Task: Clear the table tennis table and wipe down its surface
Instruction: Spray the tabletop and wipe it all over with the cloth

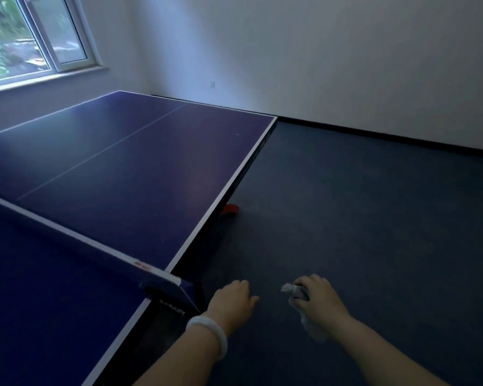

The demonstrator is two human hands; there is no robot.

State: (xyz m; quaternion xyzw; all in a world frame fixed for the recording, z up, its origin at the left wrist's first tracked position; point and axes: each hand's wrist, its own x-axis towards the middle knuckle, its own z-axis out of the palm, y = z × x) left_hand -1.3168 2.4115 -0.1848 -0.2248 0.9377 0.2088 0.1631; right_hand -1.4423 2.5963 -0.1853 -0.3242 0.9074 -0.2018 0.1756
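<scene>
Dark blue table tennis table (129, 162) w/ white edge lines fills left; blue net (76, 246) crosses it. Beside its edge, over dark floor: left hand (232, 298), white bangle (209, 334) on wrist, fingers loosely curled, empty. Right hand (317, 298) grips crumpled grey-white cloth (296, 291).

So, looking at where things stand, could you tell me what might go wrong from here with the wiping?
1. The right hand grips the crumpled cloth over the floor, beside the table; wiping bunched up may cover little and leave streaks.
2. The net and its clamp stand between the halves; the cloth could snag there.
3. A red object on the floor under the table edge could be stepped on.
</scene>
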